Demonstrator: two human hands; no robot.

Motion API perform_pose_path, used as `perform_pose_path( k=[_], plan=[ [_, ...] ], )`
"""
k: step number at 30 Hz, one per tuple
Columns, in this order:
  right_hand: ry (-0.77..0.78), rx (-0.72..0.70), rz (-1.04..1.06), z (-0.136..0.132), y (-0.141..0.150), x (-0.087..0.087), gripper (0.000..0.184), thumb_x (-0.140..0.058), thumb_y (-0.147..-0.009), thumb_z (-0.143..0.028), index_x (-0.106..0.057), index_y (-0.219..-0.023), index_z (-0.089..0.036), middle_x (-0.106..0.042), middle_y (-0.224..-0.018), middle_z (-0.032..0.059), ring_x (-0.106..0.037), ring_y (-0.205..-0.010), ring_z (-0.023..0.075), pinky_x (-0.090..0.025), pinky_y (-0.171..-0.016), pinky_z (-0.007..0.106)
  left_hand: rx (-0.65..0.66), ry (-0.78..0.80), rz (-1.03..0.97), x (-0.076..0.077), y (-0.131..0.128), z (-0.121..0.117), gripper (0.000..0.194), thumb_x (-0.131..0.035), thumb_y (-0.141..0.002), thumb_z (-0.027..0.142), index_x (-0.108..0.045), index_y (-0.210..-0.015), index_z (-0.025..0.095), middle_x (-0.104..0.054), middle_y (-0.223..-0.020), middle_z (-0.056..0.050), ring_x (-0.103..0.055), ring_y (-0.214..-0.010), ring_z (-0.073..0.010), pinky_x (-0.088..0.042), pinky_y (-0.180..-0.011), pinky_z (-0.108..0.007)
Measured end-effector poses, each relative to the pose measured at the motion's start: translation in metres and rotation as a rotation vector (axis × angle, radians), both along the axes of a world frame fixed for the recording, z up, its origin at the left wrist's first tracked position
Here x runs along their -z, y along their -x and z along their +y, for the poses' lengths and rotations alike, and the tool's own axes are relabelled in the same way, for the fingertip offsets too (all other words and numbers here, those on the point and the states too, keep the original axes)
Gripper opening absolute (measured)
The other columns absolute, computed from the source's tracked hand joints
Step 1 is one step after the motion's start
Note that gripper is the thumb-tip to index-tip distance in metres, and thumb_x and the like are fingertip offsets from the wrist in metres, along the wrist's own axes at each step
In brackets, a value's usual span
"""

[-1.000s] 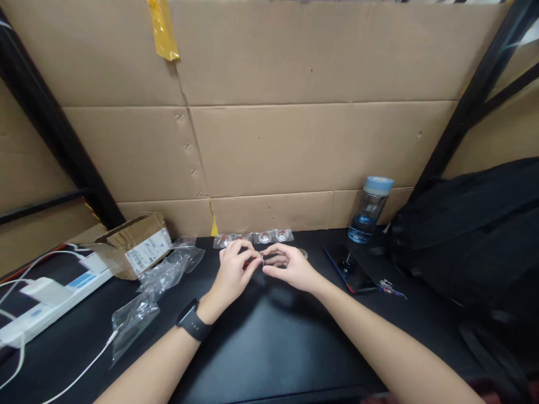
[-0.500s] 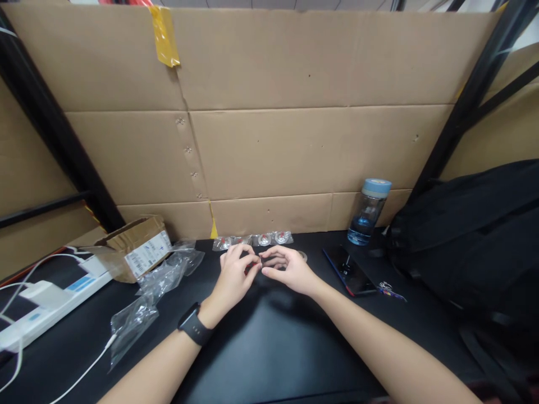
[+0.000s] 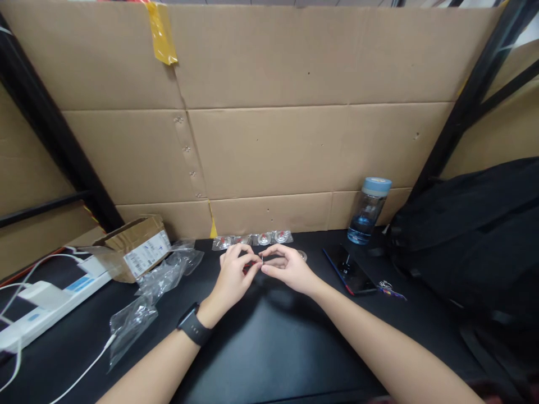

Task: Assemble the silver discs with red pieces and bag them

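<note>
My left hand (image 3: 236, 266), a dark watch (image 3: 194, 324) on its wrist, is closed with thumb and fingers pinched together. My right hand (image 3: 287, 267) faces it with its fingertips curled in. Between the two sets of fingertips is a small, thin, pale thing (image 3: 262, 260), seen edge-on, too small to name. A bit of red shows under the left fingers. Just beyond the hands lie several round silvery pieces in clear packets (image 3: 264, 239), with red marks on them. Part of a round, clear-looking rim (image 3: 302, 255) shows behind my right hand; the remainder is hidden.
Left on the black table (image 3: 269, 348) are an opened cardboard box (image 3: 145, 252), crumpled clear plastic (image 3: 162, 275) and a white power strip (image 3: 54, 306) with cables. On the right are a phone (image 3: 349, 270), keys (image 3: 389, 289), a water bottle (image 3: 368, 213) and a black backpack (image 3: 475, 241). Cardboard (image 3: 261, 151) walls the back.
Both hands stay together in nearly the same place, with only slight finger shifts. The view has tilted a little. Nothing on the table has moved.
</note>
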State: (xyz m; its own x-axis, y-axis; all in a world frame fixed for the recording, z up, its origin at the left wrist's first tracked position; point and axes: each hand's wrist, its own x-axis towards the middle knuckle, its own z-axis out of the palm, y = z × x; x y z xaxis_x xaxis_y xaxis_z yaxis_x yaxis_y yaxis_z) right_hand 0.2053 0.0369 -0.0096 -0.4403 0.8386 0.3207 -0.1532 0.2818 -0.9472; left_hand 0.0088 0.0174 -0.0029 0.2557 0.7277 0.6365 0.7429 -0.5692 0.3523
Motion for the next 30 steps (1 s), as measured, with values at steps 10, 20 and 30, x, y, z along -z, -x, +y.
perform_pose_path(
  k=[10, 20, 30],
  plan=[
    [0.037, 0.102, -0.06, -0.0003, 0.002, 0.0026, 0.035, -0.083, -0.073, -0.044, -0.068, -0.088, -0.016, -0.074, -0.114, 0.0094, -0.076, -0.09, 0.0226, -0.06, -0.08, 0.032, 0.02, -0.099, 0.054, 0.0003, 0.0026, 0.0006, 0.009, -0.067, -0.09, 0.021, -0.074, -0.088, 0.025, -0.065, -0.1, -0.005, -0.054, -0.108, -0.0262, -0.037, -0.09, -0.042],
    [0.048, 0.066, -0.077, 0.003, 0.0014, 0.0028, 0.036, -0.078, -0.079, -0.048, -0.069, -0.089, -0.015, -0.074, -0.104, 0.0092, -0.074, -0.084, 0.0206, -0.06, -0.072, 0.032, 0.022, -0.064, 0.119, -0.0042, 0.005, -0.0003, 0.009, -0.066, -0.092, 0.021, -0.072, -0.088, 0.026, -0.068, -0.102, -0.004, -0.054, -0.111, -0.0259, -0.034, -0.09, -0.041],
    [0.021, 0.051, -0.045, 0.0045, 0.0008, 0.0063, 0.037, -0.083, -0.075, -0.039, -0.064, -0.101, -0.019, -0.07, -0.117, 0.0078, -0.074, -0.083, 0.0179, -0.059, -0.075, 0.03, 0.015, 0.024, 0.098, 0.0032, 0.0053, 0.0043, 0.01, -0.061, -0.095, 0.025, -0.071, -0.096, 0.026, -0.073, -0.098, -0.002, -0.06, -0.104, -0.0236, -0.031, -0.089, -0.041]
  ],
)
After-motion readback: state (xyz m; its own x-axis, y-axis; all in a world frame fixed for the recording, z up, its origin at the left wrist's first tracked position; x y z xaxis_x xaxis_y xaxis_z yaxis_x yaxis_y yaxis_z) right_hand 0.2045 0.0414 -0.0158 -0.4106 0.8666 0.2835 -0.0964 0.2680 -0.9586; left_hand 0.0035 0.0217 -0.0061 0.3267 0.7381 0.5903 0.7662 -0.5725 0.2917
